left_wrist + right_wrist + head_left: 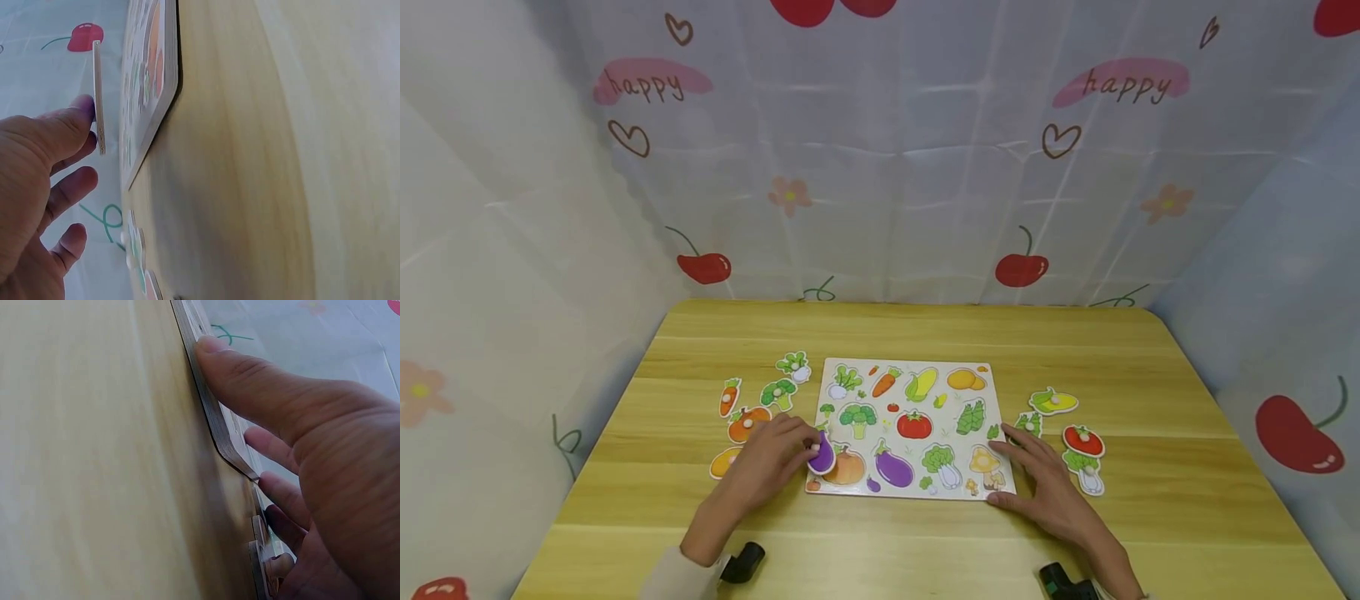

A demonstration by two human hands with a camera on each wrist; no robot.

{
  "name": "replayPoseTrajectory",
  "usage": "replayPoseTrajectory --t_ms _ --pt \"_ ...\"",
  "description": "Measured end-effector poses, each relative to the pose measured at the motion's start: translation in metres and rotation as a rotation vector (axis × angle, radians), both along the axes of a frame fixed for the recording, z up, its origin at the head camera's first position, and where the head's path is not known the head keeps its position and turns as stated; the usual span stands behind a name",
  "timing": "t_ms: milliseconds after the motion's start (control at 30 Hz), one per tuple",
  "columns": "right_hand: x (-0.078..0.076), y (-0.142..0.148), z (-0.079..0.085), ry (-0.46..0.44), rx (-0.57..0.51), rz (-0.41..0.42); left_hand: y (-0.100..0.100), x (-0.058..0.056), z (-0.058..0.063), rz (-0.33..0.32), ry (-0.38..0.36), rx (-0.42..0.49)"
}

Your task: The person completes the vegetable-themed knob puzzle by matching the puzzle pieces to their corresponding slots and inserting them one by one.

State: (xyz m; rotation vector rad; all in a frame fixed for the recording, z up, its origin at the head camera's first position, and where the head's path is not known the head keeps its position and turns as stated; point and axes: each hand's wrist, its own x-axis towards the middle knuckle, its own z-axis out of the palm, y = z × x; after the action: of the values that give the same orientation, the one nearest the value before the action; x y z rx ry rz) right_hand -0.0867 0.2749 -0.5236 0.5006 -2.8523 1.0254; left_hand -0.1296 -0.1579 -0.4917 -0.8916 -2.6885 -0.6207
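Observation:
My left hand (769,460) pinches the small knob of a purple eggplant puzzle piece (823,457), held over the lower left part of the puzzle board (868,437). Edge-on in the left wrist view, the eggplant piece (99,100) is raised clear of the board, between the thumb and fingers. Printed vegetable pictures cover the board, an eggplant picture among them. At its lower right corner lies my right hand (1048,487), fingers extended along the right side. The thumb (219,353) touches the board's front edge in the right wrist view.
Left of the board lie loose pieces: a carrot (729,397), broccoli (778,394), a white radish (794,367), a pumpkin (748,423) and a partly hidden yellow-orange piece (724,463). On the right are corn (1054,402), a tomato (1083,441), bok choy (1084,472) and a green piece (1028,424).

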Motion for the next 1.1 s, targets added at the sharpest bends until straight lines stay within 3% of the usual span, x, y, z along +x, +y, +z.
replayPoseTrajectory --t_ms 433,1100 --pt "0.001 0.001 -0.002 -0.004 -0.007 0.004 0.028 0.002 0.000 -0.012 -0.109 -0.032" --pt "-0.001 0.001 -0.001 -0.009 0.003 0.001 0.055 0.000 -0.005 -0.038 -0.057 -0.023"
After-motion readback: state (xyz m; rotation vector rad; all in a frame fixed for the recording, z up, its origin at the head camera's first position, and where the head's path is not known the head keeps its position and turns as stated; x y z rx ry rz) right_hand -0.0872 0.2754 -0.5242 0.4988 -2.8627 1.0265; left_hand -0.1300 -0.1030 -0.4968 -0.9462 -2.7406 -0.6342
